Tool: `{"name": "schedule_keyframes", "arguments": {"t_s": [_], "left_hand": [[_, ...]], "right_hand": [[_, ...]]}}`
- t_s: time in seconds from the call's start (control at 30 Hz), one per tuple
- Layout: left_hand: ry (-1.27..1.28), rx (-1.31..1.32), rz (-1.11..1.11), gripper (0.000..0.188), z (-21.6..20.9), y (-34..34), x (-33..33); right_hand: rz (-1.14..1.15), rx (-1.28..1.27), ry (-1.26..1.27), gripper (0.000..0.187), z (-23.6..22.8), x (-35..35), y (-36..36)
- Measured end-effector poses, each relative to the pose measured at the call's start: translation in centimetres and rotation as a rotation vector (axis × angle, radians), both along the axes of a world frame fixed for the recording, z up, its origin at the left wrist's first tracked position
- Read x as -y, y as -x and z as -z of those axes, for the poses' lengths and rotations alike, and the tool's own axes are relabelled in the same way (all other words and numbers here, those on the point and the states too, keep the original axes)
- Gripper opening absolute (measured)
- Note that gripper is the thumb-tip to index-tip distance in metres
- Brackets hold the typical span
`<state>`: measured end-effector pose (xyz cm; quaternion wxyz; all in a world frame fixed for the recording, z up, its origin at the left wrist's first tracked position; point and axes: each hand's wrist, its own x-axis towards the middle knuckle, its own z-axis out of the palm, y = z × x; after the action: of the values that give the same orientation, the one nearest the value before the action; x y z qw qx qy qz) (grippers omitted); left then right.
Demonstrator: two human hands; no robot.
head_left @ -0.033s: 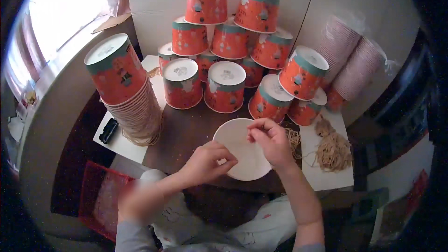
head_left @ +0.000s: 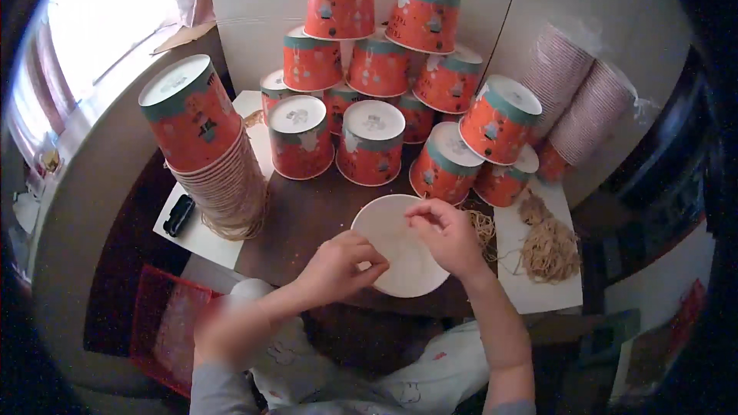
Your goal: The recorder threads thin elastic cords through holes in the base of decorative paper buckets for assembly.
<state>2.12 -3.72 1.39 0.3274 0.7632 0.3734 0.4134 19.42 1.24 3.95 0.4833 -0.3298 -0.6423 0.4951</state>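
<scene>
A white paper bucket (head_left: 396, 261) sits in front of me on the dark table, its pale inside facing up. At its left edge, my left hand (head_left: 343, 263) is closed in a pinch, thumb against forefinger. My right hand (head_left: 450, 237) reaches over the bucket's upper right side, its thumb and fingertips also pinched. Whatever lies between the fingertips of either hand is too thin or small to make out. Just past my right hand lies a loose tangle of tan cord (head_left: 483, 229), partly hidden by that hand.
Upside-down orange buckets with green bands (head_left: 374, 142) are piled at the back. A tall nested stack of buckets (head_left: 192, 119) stands left, beside a black object (head_left: 179, 216). To the right lie a bundle of tan cord (head_left: 550, 250) and wrapped bucket stacks (head_left: 588, 115). A red basket (head_left: 165, 330) is lower left.
My right hand has shifted very slightly down, its fingertips a little to the left. My left hand and the bucket look almost unmoved.
</scene>
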Motion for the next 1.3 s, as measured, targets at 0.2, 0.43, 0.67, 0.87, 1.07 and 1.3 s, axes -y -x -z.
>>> {"name": "schedule_keyframes", "arguments": {"t_s": [0.2, 0.43, 0.67, 0.87, 1.07, 1.3], "left_hand": [[-0.22, -0.334, -0.155, 0.007, 0.3, 0.9, 0.0], [-0.427, -0.485, -0.214, 0.01, 0.5, 0.7, 0.5], [-0.45, -0.538, -0.22, 0.011, 0.6, 0.8, 0.6], [-0.428, -0.488, -0.188, 0.012, 0.9, 0.9, 0.3], [-0.416, -0.453, 0.087, 0.011, 0.5, 2.2, -0.4], [-0.584, -0.627, 0.198, 0.015, 0.6, 2.7, 0.0]], "right_hand": [[0.151, 0.987, -0.612, 0.019, 0.5, -0.1, -2.1], [-0.345, 0.544, -0.251, 0.024, 2.3, 1.3, 0.3], [-0.416, 0.713, -0.01, 0.02, 1.2, 1.0, 0.0], [-0.376, 0.665, -0.118, 0.012, 2.2, 0.6, -0.5], [-0.319, 0.679, 0.048, 0.016, 2.3, 0.5, -1.1], [-0.381, 0.759, -0.119, 0.016, 2.6, 0.9, -1.0]]}}
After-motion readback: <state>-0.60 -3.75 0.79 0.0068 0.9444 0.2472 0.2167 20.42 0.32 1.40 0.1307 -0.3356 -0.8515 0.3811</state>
